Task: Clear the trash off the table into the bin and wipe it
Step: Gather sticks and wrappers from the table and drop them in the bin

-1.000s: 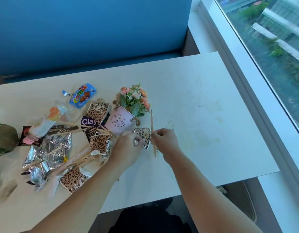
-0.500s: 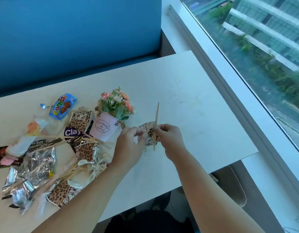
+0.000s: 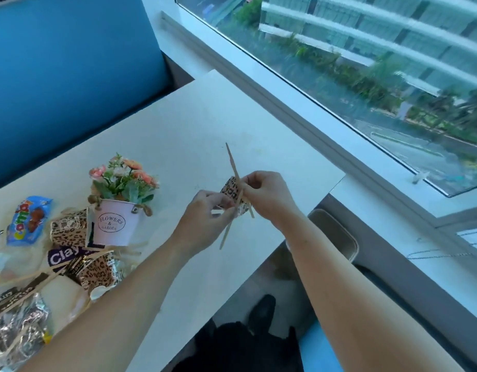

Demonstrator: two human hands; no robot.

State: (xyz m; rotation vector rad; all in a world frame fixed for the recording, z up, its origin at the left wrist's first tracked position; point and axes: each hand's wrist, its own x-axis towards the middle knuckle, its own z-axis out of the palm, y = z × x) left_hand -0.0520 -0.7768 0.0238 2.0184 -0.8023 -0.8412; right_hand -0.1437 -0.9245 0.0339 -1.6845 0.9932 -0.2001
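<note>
Above the white table point(image 3: 194, 130), both my hands hold a small leopard-print paper cup point(image 3: 232, 189). My left hand point(image 3: 205, 221) grips its near side, and a thin wooden stick point(image 3: 226, 232) hangs down by that hand. My right hand point(image 3: 269, 197) pinches another wooden stick point(image 3: 233, 165) that stands up against the cup. More trash lies at the left: leopard-print cups point(image 3: 69, 230), a blue candy wrapper point(image 3: 28, 220), a purple wrapper point(image 3: 64, 257), foil wrappers point(image 3: 20, 326) and wooden sticks point(image 3: 25, 296). No bin or cloth is in view.
A pink pot of artificial flowers point(image 3: 115, 222) stands among the trash. A blue bench back point(image 3: 71, 63) runs behind the table. A window sill point(image 3: 366, 189) and a large window lie to the right. A grey chair seat point(image 3: 336, 234) sits below the table's right edge.
Both hands have lifted the cup and a stick off the table and brought them together in the air. The view has swung right, toward the window.
</note>
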